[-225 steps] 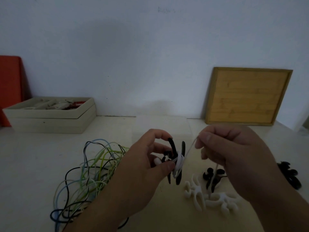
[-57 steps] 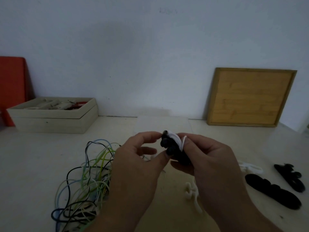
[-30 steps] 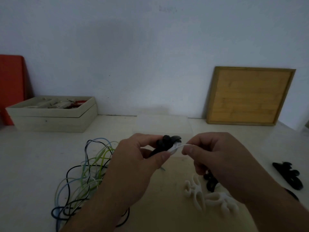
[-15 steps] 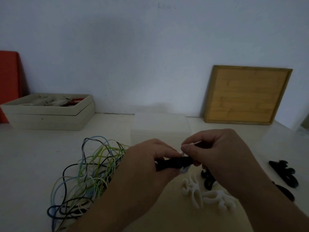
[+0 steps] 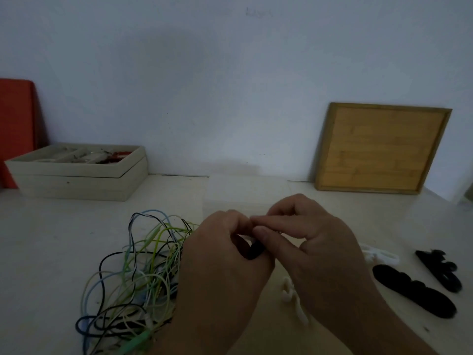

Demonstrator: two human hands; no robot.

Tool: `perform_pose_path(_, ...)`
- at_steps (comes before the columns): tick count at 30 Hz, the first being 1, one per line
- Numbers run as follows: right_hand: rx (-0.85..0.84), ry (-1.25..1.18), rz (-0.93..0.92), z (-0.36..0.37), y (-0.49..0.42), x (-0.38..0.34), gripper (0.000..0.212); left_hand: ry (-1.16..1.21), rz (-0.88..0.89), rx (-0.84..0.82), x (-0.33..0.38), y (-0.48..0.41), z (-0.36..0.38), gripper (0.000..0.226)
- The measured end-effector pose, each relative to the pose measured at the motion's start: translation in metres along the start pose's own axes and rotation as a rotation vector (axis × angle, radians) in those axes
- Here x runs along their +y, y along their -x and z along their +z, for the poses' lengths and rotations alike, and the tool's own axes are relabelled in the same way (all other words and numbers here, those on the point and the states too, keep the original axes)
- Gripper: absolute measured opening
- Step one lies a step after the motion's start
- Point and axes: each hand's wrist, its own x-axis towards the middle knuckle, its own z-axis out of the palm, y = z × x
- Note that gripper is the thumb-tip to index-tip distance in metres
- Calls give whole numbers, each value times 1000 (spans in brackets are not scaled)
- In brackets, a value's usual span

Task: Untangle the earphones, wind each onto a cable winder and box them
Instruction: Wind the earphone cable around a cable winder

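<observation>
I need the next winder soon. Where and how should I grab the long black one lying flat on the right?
Probably pinch the long black winder across its narrow width near the middle, coming straight down from above. It lies flat on the table, and bare table shows along both long edges, leaving room for fingertips.

Two bare hands meet at mid-frame, forearms reaching in from the lower edge. The left hand (image 5: 222, 254) curls round a black cable winder (image 5: 255, 250). The right hand (image 5: 314, 242) pinches its top between thumb and forefinger, fingertips touching the left.
</observation>
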Motion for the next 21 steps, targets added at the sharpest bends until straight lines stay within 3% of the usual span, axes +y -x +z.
perform_pose_path(5, 108, 152, -135, 4, 2, -5, 31, 98, 15, 78, 5, 1, 0, 26)
perform_pose_path(13, 192, 7, -205, 1, 3, -11, 12, 94, 24, 190, 2, -1, -1, 13)
perform_pose_path(17, 206, -79, -160, 1, 4, -11, 10, 87, 11, 216, 2, -2, -3, 22)
perform_pose_path(21, 176, -192, -38, -3, 3, -14, 22, 189, -33, 186, 5, -2, -2, 17)
